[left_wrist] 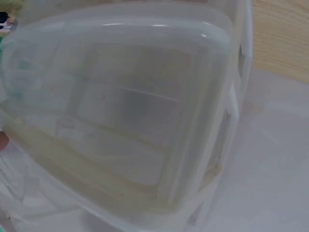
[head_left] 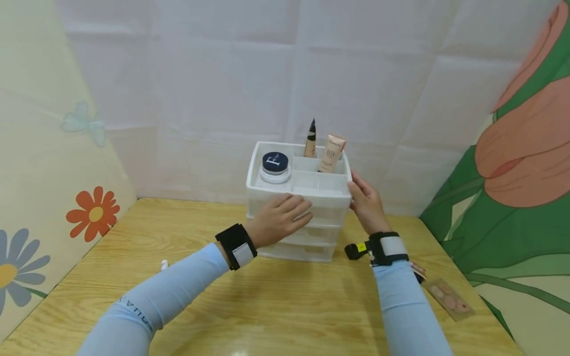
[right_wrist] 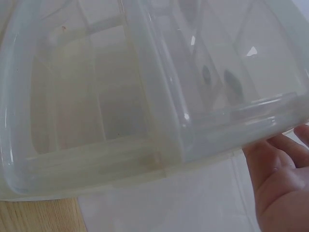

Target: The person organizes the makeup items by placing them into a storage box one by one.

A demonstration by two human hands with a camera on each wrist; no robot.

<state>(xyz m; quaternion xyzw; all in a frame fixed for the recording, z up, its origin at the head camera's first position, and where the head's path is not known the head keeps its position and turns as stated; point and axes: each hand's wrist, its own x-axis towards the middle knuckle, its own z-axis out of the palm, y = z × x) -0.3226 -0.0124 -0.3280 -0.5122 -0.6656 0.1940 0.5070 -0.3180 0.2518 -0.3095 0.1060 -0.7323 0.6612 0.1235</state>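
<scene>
A white drawer unit (head_left: 297,249) with several clear-fronted drawers stands on the table. My left hand (head_left: 279,220) lies across the front of its top drawer (left_wrist: 120,96), fingers fairly straight. On the unit's right side rests my right hand (head_left: 367,202), thumb near the front corner and fingers along the side wall; the right wrist view shows the hand (right_wrist: 285,179) at the drawer's edge. In the top tray sit a round powder case (head_left: 275,162) with a dark lid, a BB cream tube (head_left: 331,153), and a slim black-tipped pen-shaped item (head_left: 310,141).
Right of the unit lies a flat palette (head_left: 449,298) with round pans, near a dark item partly hidden by my right sleeve. A small white object (head_left: 164,265) shows behind my left sleeve. A white cloth (head_left: 213,99) hangs behind the wooden table (head_left: 285,311).
</scene>
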